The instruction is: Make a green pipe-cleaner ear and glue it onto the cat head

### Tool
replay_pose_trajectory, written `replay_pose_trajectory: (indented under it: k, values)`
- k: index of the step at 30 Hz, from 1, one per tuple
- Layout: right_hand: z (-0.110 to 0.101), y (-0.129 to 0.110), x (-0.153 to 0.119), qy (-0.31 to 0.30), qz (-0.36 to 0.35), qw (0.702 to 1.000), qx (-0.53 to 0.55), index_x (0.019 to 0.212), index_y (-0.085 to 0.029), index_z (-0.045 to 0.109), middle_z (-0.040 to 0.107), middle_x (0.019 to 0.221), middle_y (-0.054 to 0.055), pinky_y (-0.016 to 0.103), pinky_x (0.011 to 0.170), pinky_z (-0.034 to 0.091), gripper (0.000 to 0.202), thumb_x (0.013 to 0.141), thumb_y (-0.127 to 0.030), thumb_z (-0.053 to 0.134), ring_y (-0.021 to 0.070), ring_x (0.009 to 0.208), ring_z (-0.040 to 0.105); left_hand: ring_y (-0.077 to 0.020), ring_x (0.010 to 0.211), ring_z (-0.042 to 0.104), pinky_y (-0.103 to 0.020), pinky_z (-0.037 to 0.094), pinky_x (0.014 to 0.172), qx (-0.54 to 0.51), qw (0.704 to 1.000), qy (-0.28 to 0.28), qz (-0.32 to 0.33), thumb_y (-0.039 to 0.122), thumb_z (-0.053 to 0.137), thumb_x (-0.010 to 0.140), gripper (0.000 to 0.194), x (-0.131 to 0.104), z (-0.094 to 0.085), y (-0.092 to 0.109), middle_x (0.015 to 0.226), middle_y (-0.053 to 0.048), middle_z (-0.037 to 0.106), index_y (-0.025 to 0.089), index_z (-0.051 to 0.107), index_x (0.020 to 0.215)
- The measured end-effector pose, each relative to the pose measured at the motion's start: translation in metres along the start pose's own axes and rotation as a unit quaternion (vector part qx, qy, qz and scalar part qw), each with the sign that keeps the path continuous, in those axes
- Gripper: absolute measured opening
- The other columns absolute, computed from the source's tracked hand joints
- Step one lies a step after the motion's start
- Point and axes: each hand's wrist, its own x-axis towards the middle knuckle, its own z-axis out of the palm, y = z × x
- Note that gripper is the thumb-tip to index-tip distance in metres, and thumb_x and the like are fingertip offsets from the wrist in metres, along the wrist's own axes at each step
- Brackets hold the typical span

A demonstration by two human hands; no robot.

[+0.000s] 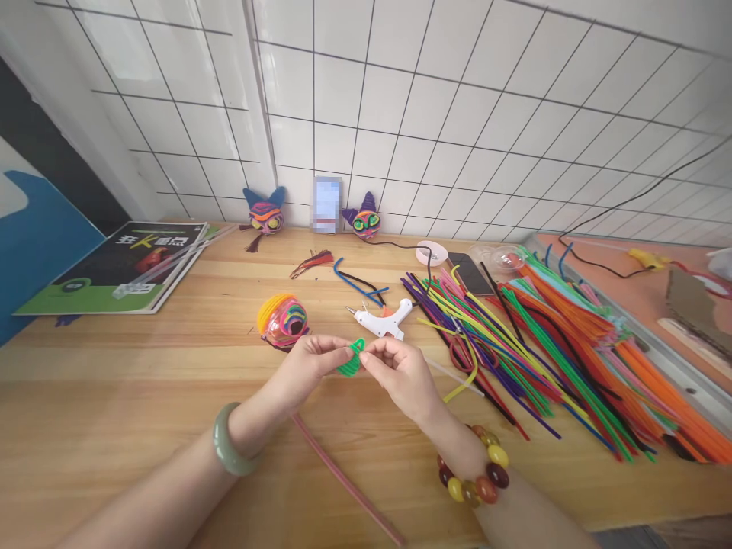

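A small green piece wound from pipe cleaner (349, 364), with a loop at its upper end, is held up between my two hands over the wooden table. My left hand (314, 367) pinches it from the left with thumb and forefinger. From the other side, my right hand (400, 372) pinches its right edge. Just beyond my left hand sits a clear ball (280, 320) partly covered with yellow, pink and blue coils. A white glue gun (384, 319) lies behind my right hand. Below the hands, a pink pipe cleaner (348, 480) stretches across the table.
Colourful pipe cleaners (549, 351) spread over the right side, with scissors (457, 352) among them. Two cat-like heads (266, 213) and a phone (327, 204) stand against the tiled wall. A dark phone (470, 273) lies behind the pile. Magazines (126, 267) lie at left.
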Motion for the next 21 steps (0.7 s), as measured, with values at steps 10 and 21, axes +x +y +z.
replay_pose_trajectory:
  k: [10,21]
  values:
    - [0.0017,-0.0007,-0.0012,0.004,-0.023,0.999,-0.036,0.068,-0.015,0.059,0.06,0.061,0.002,0.023,0.054,0.044,0.01,0.072,-0.023,0.057,0.0131,0.056,0.055,-0.0091,0.056,0.054,-0.02,0.041,0.059,0.02,1.0,0.009,-0.012,0.029,0.063,0.073,0.02,0.0005,0.0041,0.0028,0.058,-0.001,0.063,0.012,0.065,0.063]
    - [-0.0039,-0.0071,0.0012,-0.058,0.003,0.998,0.005,0.074,-0.015,0.062,0.059,0.059,-0.001,0.019,0.045,0.036,0.018,0.079,-0.029,0.053,0.0073,0.047,0.043,-0.0124,0.061,0.057,-0.025,0.043,0.065,0.005,1.0,-0.003,0.004,0.029,0.059,0.076,0.019,-0.0022,-0.0009,0.0072,0.064,-0.003,0.065,0.013,0.064,0.068]
